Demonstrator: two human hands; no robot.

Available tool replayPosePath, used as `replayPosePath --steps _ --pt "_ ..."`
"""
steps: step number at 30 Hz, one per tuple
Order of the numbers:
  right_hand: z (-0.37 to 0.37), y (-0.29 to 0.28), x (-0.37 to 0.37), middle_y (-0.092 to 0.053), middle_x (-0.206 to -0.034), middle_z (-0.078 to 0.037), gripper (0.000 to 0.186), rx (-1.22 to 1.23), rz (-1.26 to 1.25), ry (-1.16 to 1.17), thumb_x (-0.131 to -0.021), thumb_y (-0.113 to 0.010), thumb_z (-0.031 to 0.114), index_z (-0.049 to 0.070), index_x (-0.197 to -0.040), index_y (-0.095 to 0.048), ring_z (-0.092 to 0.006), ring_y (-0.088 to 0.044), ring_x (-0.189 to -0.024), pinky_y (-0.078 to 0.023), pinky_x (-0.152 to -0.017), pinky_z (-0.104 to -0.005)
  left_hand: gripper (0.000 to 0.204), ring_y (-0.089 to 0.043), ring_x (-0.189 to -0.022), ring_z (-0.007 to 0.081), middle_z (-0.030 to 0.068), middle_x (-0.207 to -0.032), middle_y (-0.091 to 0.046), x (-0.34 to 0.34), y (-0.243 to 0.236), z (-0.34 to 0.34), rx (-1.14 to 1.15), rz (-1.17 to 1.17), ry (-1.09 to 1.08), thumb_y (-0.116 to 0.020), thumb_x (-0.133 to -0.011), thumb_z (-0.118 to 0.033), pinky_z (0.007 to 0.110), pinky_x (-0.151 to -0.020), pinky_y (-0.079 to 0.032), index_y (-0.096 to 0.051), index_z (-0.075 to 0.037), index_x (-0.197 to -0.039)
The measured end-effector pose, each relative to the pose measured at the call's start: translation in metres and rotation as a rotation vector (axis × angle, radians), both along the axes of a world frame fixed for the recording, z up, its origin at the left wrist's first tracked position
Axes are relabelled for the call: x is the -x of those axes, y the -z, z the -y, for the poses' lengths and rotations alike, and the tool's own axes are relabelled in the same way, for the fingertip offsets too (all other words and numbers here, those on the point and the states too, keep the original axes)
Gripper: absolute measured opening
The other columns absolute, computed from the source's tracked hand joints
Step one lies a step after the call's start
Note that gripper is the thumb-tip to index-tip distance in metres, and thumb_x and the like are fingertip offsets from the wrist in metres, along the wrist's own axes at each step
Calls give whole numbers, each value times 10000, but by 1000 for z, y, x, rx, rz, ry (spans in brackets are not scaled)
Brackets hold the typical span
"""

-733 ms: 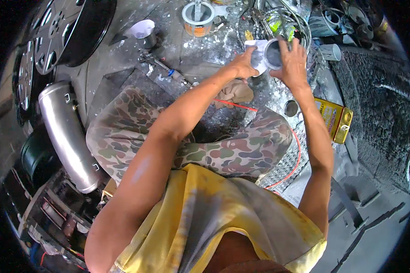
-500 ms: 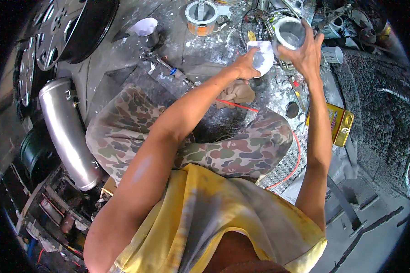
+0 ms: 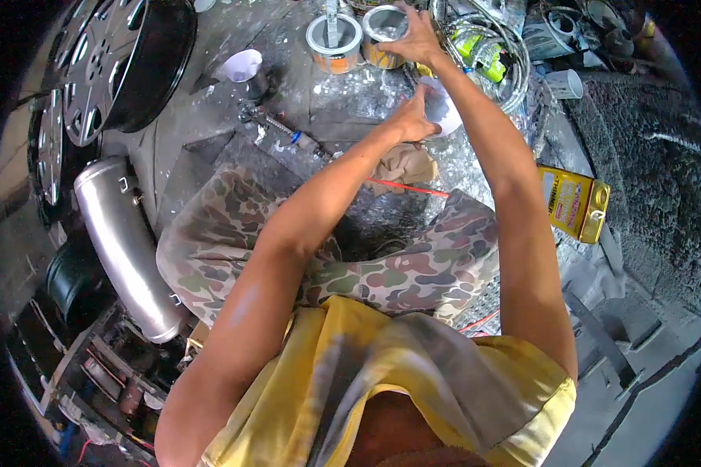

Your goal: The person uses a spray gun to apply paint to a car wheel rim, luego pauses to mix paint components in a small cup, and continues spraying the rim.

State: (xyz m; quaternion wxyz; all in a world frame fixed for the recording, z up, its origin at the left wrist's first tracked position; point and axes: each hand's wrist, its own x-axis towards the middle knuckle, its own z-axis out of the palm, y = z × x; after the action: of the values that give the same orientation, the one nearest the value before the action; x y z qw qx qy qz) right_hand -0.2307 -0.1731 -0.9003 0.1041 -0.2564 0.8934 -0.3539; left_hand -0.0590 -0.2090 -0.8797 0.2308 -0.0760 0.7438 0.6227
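My right hand (image 3: pixel 413 39) grips a clear-walled tub (image 3: pixel 383 39) with grey and orange-yellow showing, beside a lidless tub (image 3: pixel 333 48) that has a flat stick (image 3: pixel 331 25) standing in it. My left hand (image 3: pixel 413 117) holds a white sheet or plate (image 3: pixel 442 105) with a grey patch, just below the right hand. A crumpled tan cloth (image 3: pixel 403 166) lies under my left wrist. A metal tool with blue band (image 3: pixel 284 132) lies to the left, below a pale cup (image 3: pixel 243 70) with dark base.
Black wheels (image 3: pixel 109 62) and a silver cylinder tank (image 3: pixel 121 249) line the left. Coiled hose (image 3: pixel 506 43) and assorted cups (image 3: pixel 565 84) crowd the upper right. A yellow rectangular can (image 3: pixel 570 202) sits beside my right arm. A red hose (image 3: pixel 405 187) crosses before my knees.
My right hand has carried the tub up and leftward to beside the stick tub. My left hand stays on the white piece with little movement.
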Motion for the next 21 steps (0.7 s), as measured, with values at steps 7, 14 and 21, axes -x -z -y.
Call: replayPosePath --steps 7,14,21 --pt "1 -15 -15 -157 -1615 -322 1284 -254 55 -17 -587 -927 507 93 -1583 -229 -477 -145 -1504 -228 -1220 -485 702 -635 -878 229 182 -1127 -579 1 14 5 117 -323 -50 -773 -764 -159 339 -578 -516 -367 -37 -1323" --pt "-57 -54 -31 -553 -1315 -283 840 -33 -186 4 -784 -822 478 63 -1432 -484 -379 -543 -1269 -471 -1022 -464 542 -524 -624 165 82 -838 -500 0 16 0 -128 -3 -68 -693 -906 -167 336 -440 -515 -337 -97 -1309" --pt "-230 -64 -115 -687 -1012 -119 430 183 -119 420 -851 -804 312 10 -1131 -680 -219 -686 -932 -541 -855 -356 377 -500 -515 156 78 -780 -538 8 24 9 -123 0 -142 -570 -949 -187 345 -424 -471 -372 -87 -1253"
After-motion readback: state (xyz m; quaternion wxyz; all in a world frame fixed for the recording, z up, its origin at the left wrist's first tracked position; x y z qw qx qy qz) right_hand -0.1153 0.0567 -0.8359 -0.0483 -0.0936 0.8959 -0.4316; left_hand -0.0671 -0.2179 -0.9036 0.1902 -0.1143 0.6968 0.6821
